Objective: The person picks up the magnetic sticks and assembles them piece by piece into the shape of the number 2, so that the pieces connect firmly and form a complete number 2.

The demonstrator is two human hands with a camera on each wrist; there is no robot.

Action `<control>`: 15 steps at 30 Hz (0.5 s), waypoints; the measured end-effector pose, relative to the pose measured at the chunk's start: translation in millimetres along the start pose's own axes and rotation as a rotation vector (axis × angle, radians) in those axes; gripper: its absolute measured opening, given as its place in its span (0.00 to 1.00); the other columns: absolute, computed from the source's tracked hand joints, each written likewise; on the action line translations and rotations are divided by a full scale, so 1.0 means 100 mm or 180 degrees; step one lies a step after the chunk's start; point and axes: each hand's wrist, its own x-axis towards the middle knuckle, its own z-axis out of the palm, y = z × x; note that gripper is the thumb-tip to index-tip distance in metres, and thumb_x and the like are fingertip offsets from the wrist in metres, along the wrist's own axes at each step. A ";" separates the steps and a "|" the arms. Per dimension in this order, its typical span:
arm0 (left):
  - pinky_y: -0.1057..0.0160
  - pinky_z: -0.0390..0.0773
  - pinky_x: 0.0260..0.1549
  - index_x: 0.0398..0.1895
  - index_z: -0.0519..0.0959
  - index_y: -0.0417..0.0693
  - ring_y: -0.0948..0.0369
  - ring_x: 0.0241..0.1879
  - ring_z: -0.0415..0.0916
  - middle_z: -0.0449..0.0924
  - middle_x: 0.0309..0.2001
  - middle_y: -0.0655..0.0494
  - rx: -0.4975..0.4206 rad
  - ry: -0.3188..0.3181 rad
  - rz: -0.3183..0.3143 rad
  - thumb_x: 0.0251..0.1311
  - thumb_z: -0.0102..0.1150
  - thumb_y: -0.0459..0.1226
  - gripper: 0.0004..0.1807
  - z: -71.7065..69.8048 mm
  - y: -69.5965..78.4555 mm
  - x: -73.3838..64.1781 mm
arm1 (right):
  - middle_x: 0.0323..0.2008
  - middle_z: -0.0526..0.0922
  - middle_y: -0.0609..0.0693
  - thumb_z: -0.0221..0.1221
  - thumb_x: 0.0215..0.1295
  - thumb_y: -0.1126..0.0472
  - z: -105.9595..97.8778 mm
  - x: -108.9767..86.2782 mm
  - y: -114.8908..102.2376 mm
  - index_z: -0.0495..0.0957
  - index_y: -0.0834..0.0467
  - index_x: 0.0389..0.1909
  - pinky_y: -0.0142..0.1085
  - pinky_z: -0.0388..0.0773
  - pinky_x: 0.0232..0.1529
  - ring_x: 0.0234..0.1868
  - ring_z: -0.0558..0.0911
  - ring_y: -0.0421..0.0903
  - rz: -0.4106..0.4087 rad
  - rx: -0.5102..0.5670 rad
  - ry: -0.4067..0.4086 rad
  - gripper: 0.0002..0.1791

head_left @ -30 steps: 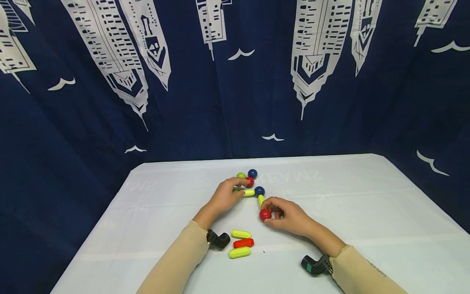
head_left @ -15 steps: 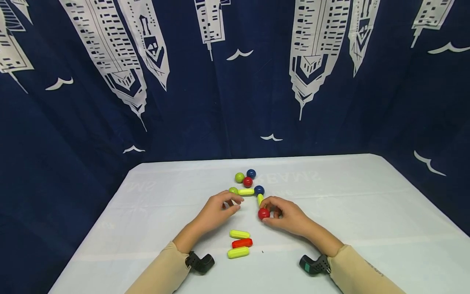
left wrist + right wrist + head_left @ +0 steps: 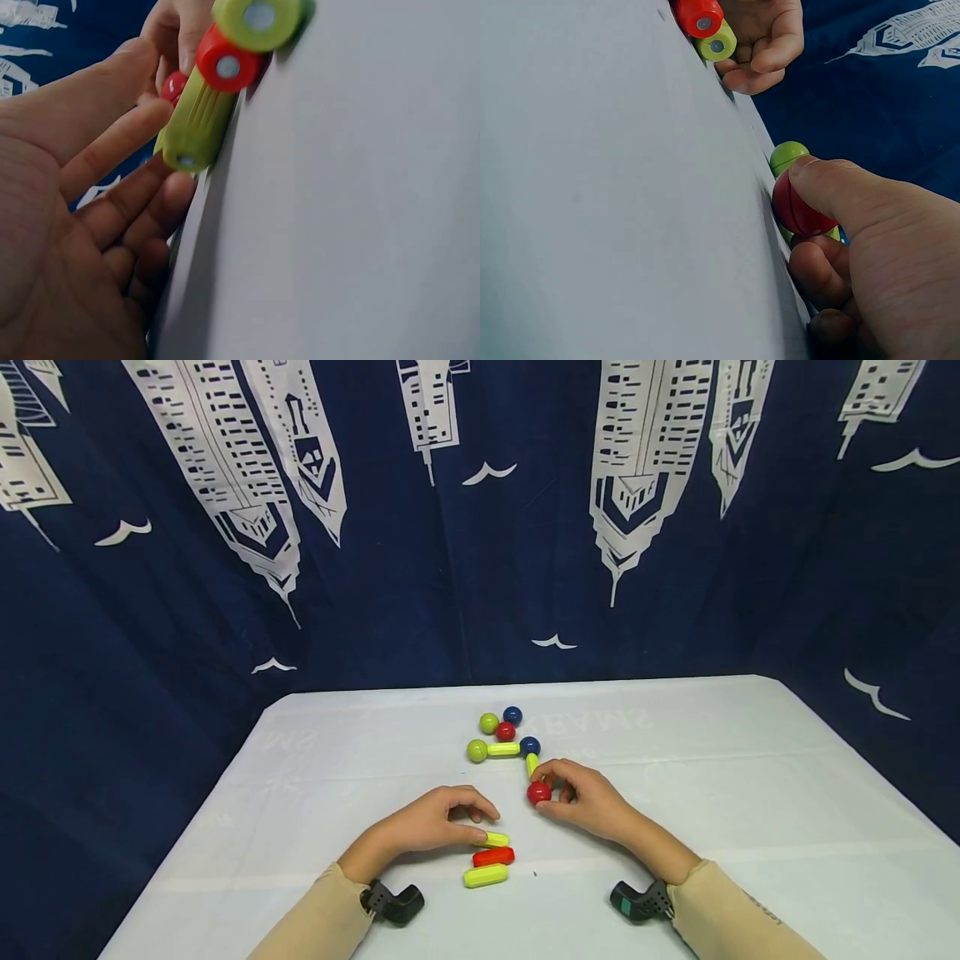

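My left hand (image 3: 438, 818) is at the farthest yellow-green rod (image 3: 497, 840), thumb and fingers spread on either side of it. The left wrist view shows that rod (image 3: 196, 124) between relaxed fingers, with no firm grip; whether the thumb touches it I cannot tell. My right hand (image 3: 592, 797) pinches a red ball (image 3: 537, 793) between thumb and fingers. From this ball a yellow rod (image 3: 532, 765) runs to a blue ball (image 3: 529, 746). Another yellow rod (image 3: 503, 749) joins the blue ball to a green ball (image 3: 477, 750).
A red rod (image 3: 492, 857) and a yellow-green rod (image 3: 485, 876) lie nearer me, beside the left hand. Behind the joined pieces sit loose green (image 3: 489, 722), blue (image 3: 512, 716) and red (image 3: 506, 732) balls. A white cloth covers the table (image 3: 712, 777); a dark blue curtain (image 3: 450, 568) hangs behind.
My left hand has left the green ball end and come back toward me, down to the loose rods. The right hand stays on the red ball.
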 end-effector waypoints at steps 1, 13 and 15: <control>0.65 0.73 0.56 0.53 0.85 0.53 0.65 0.48 0.75 0.84 0.49 0.62 -0.0005 -0.0033 0.0007 0.65 0.70 0.38 0.14 -0.01 -0.01 0.00 | 0.38 0.82 0.44 0.72 0.62 0.60 0.00 0.00 0.00 0.81 0.51 0.51 0.30 0.75 0.33 0.30 0.74 0.37 -0.0001 0.0000 -0.0005 0.17; 0.67 0.76 0.57 0.48 0.86 0.53 0.67 0.47 0.76 0.83 0.46 0.63 0.0114 -0.0087 0.0079 0.63 0.71 0.35 0.11 -0.03 -0.07 0.00 | 0.38 0.82 0.43 0.72 0.62 0.59 0.01 0.01 0.00 0.81 0.49 0.51 0.30 0.74 0.33 0.30 0.74 0.37 0.0058 -0.0062 -0.0018 0.18; 0.67 0.76 0.56 0.47 0.86 0.54 0.67 0.46 0.75 0.82 0.44 0.64 0.0161 -0.0049 0.0079 0.63 0.71 0.35 0.10 -0.02 -0.08 0.01 | 0.38 0.82 0.43 0.72 0.62 0.59 0.01 0.00 0.00 0.81 0.49 0.51 0.30 0.74 0.33 0.29 0.74 0.37 0.0078 -0.0069 -0.0017 0.18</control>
